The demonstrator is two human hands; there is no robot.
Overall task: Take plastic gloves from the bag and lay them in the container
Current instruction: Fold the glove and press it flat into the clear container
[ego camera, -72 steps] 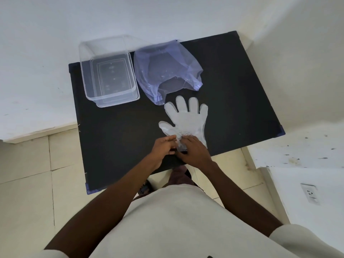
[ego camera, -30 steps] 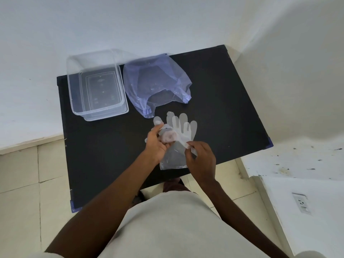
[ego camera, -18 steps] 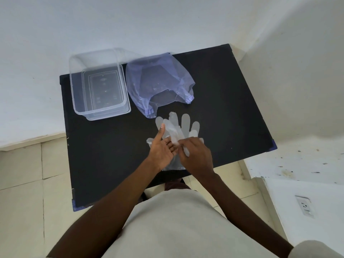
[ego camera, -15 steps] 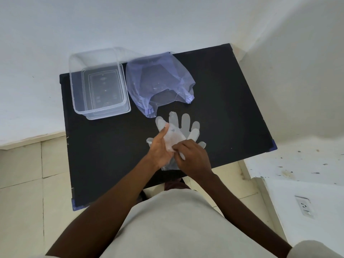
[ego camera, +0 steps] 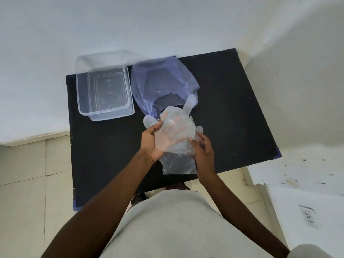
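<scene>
Container (ego camera: 104, 94), clear and rectangular, sits at about 10 o'clock on the black table (ego camera: 232, 112), with nothing visible inside it. Just beside it toward 12 o'clock lies the blue-tinted plastic bag (ego camera: 160, 84), its mouth facing the person.

Left hand (ego camera: 150, 144) is palm-up under the clear plastic gloves (ego camera: 175, 135), its fingers (ego camera: 155, 127) curled onto the near-left edge of the film and pinching it. The gloves are lifted off the table at about 6 o'clock from the bag; at least 2 layers seem to overlap, though the exact count cannot be told through the film. Glove fingertips poke out toward 11 and 1 o'clock, and the cuff hangs toward the person.

Right hand (ego camera: 202, 151) holds the right edge, thumb and fingers closed lightly on the film with the wrist tilted inward.

By the look of it, the gloves are out of the bag and being gathered; nothing is laid down yet. Next move calls for carrying them toward 10 o'clock and spreading them flat inside the container, keeping the thin film from folding.
</scene>
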